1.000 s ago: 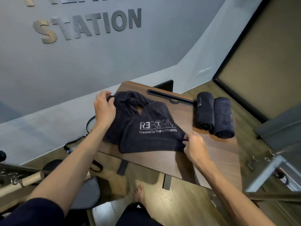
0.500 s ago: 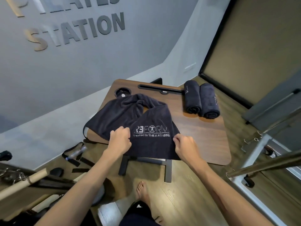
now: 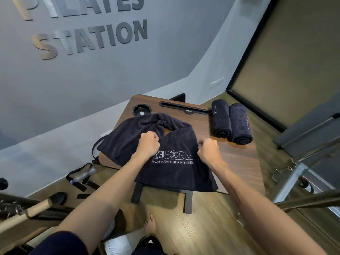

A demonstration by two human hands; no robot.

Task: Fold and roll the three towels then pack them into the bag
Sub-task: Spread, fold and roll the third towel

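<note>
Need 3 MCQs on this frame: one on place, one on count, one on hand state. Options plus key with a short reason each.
1. Where do the rolled towels lie?
A. At the table's far right, beside the slot
B. On the floor under the table
C. On top of the unrolled towel

2. How many towels are already rolled?
A. One
B. Two
C. Three

3. What are the hands doing?
A. Both rest flat and open on the table
B. Only the left holds cloth
C. Both grip the unrolled towel

Key:
1 A: the rolls sit side by side on the wooden table, right of the black slot.
2 B: two dark rolls show; the third, the logo towel, is still spread and hangs over the near edge.
3 C: the left hand and the right hand are fisted with cloth bunched in them.
</note>
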